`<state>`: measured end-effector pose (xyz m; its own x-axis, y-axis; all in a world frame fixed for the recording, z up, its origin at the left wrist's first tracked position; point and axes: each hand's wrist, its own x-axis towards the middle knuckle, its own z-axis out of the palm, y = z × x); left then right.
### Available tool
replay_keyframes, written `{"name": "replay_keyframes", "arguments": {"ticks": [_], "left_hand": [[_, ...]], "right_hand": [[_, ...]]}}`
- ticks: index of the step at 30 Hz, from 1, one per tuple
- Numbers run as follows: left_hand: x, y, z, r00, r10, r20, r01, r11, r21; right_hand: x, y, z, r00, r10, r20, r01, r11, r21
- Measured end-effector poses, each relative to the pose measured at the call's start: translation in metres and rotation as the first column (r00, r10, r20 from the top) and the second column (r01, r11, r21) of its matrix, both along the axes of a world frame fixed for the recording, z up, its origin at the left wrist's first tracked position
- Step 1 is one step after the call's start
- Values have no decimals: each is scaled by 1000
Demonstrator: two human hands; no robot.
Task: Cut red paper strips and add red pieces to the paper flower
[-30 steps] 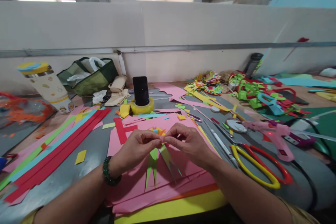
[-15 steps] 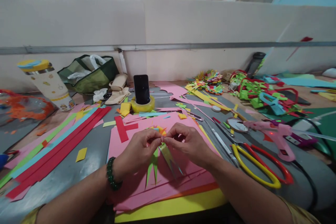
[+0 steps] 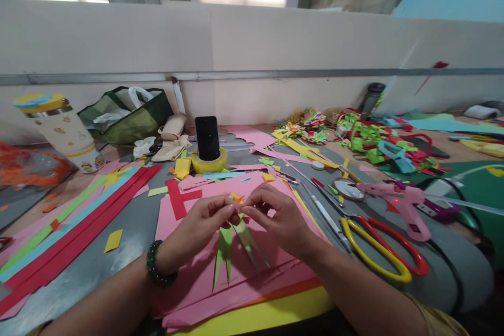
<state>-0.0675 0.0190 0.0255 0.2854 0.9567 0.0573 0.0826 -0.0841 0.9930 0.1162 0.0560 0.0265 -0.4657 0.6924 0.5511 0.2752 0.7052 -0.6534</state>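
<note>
Grey tabletop (image 3: 98,268) littered with coloured paper strips runs up to a pale partition wall; only the head view shows it. Near the middle, over a stack of pink sheets (image 3: 189,278), the left hand (image 3: 199,228) and the right hand (image 3: 277,218) meet at a small green paper piece (image 3: 232,241) whose pointed spikes hang down toward the near edge. To work this pinch well, I judge the piece should be gripped close to its top so the spikes stay aligned and uncreased. Both hands have thumb and forefinger nearly closed, pinching the top of the piece; the other fingers curl loosely. Yellow-and-red scissors (image 3: 384,252) and a pink glue gun (image 3: 401,205) lie to the right, apart from the hands.
</note>
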Motion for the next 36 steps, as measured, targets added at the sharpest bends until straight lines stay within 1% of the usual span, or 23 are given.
{"name": "replay_keyframes", "arguments": {"ticks": [1, 3, 4, 6, 8, 12, 15, 19, 21, 23, 25, 27, 29, 32, 36], "left_hand": [[-1, 1, 0, 998, -24, 65, 29, 997, -77], [-2, 2, -1, 984, -44, 175, 80, 975, -206], [-2, 2, -1, 976, -38, 214, 92, 965, -247], [-3, 2, -1, 966, -20, 256, 94, 955, -283], [-3, 3, -2, 966, -12, 257, 87, 956, -279], [-5, 5, -4, 978, -25, 209, 77, 966, -246], [-5, 5, -5, 983, -32, 181, 72, 974, -217], [-6, 6, -5, 981, -49, 186, 90, 972, -218], [-6, 5, -4, 985, -37, 166, 71, 975, -210], [-5, 5, -3, 992, -15, 126, 38, 983, -180], [-4, 4, -2, 996, -1, 91, 13, 991, -136], [-2, 4, -1, 998, 7, 69, -1, 996, -92], [-1, 3, -1, 998, 18, 58, -15, 998, -64], [1, 2, 0, 999, 31, 35, -29, 998, -50], [2, 1, 1, 999, 48, -6, -48, 999, -21]], "right_hand": [[1, -1, -1, 1000, 10, -5, -10, 996, 83], [1, -3, -3, 999, 26, 21, -30, 970, 240], [2, -4, -4, 998, 26, 50, -40, 952, 303], [2, -6, -6, 993, 21, 112, -62, 925, 375], [2, -7, -8, 989, 19, 145, -75, 917, 392], [1, -7, -9, 987, 26, 158, -86, 919, 385], [1, -8, -7, 987, 9, 161, -73, 915, 396], [1, -10, -7, 989, 1, 149, -60, 918, 391], [1, -9, -8, 992, 16, 124, -60, 931, 360], [0, -8, -10, 996, 42, 81, -64, 952, 300], [-1, -7, -11, 998, 60, 34, -65, 980, 187], [-2, -8, -8, 998, 63, 6, -63, 997, 43], [-3, -9, -5, 998, 65, -8, -65, 993, -100], [-4, -11, 1, 998, 59, -35, -66, 963, -261], [-5, -10, 3, 998, 46, -52, -62, 925, -374]]}}
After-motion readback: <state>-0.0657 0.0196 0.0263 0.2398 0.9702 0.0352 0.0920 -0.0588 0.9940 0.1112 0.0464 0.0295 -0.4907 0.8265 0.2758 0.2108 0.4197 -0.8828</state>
